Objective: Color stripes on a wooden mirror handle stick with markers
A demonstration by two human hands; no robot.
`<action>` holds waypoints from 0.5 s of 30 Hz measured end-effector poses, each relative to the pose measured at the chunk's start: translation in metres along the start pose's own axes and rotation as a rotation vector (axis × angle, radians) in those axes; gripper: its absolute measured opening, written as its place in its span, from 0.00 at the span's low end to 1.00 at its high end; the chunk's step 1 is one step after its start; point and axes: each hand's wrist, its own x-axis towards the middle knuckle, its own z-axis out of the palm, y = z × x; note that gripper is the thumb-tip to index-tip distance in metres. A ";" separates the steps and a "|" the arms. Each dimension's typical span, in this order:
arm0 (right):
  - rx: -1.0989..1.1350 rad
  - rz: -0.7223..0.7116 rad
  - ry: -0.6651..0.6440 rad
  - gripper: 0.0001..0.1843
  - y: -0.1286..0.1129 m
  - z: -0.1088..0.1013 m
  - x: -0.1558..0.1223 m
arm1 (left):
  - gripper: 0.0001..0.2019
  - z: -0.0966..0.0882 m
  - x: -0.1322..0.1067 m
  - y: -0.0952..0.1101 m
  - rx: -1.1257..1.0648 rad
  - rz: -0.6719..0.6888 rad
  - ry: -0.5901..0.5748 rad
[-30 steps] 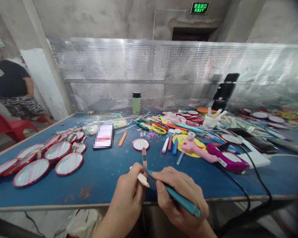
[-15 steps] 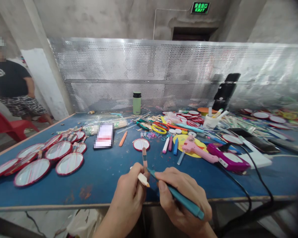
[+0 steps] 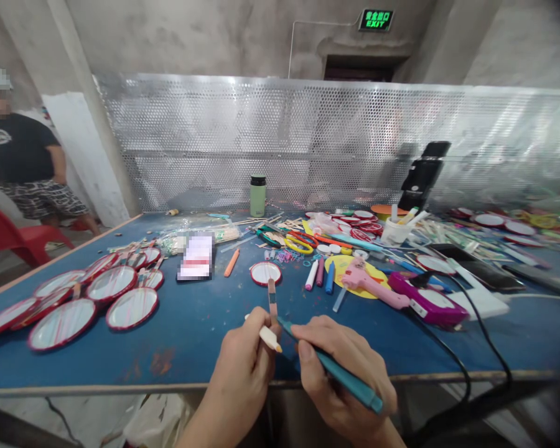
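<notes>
My left hand (image 3: 246, 367) is closed around the flat stick handle (image 3: 272, 302) of a small round red-rimmed paddle (image 3: 266, 272). The paddle's pale disc points away from me, and dark bands cross the stick. A white marker-like piece with an orange tip (image 3: 269, 339) is also held in that hand, slanting across the fingers. My right hand (image 3: 345, 373) grips a teal marker (image 3: 348, 379), its tip at the right side of the stick, near the left fingers. Whether the tip touches the stick is hard to tell.
Several larger red-rimmed paddles (image 3: 133, 308) lie at left, beside a phone (image 3: 196, 258) and an orange marker (image 3: 232, 262). To the right are capped markers (image 3: 330, 277), a pink glue gun (image 3: 376, 286), a purple device (image 3: 429, 302) and cables. A green bottle (image 3: 257, 198) stands behind.
The view has shifted very slightly. Both hands keep almost the same hold and place; no other clear change shows.
</notes>
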 end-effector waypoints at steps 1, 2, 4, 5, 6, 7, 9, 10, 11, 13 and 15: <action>0.004 -0.001 -0.006 0.07 0.000 0.000 0.000 | 0.13 0.000 0.000 0.000 0.001 0.007 -0.001; 0.006 -0.001 -0.006 0.07 0.000 0.000 0.000 | 0.13 0.000 0.000 0.000 0.000 0.009 -0.002; 0.002 -0.002 0.006 0.07 0.001 0.000 0.000 | 0.13 0.000 0.001 0.000 0.004 0.007 -0.006; -0.004 -0.001 0.020 0.08 0.001 0.000 0.000 | 0.13 0.000 0.001 0.000 0.006 0.005 -0.008; -0.011 -0.001 0.037 0.08 0.001 0.001 0.000 | 0.13 0.000 0.001 0.000 0.009 0.003 -0.008; -0.018 -0.001 0.049 0.08 0.000 0.001 0.000 | 0.13 0.000 0.002 -0.001 0.013 0.001 -0.010; -0.020 -0.004 0.049 0.08 0.000 0.001 0.000 | 0.13 0.000 0.002 -0.001 0.023 0.004 -0.009; -0.013 -0.006 0.037 0.08 -0.001 0.001 0.000 | 0.13 0.000 0.002 -0.001 0.027 0.008 -0.008; -0.004 -0.009 0.023 0.08 -0.001 0.001 0.001 | 0.13 0.000 0.002 -0.001 0.030 0.013 -0.007; 0.015 -0.015 0.003 0.08 -0.001 0.001 0.001 | 0.13 0.000 0.002 -0.001 0.034 0.027 -0.007; 0.023 -0.021 -0.005 0.08 -0.001 0.001 0.002 | 0.13 0.000 0.002 -0.001 0.038 0.035 -0.008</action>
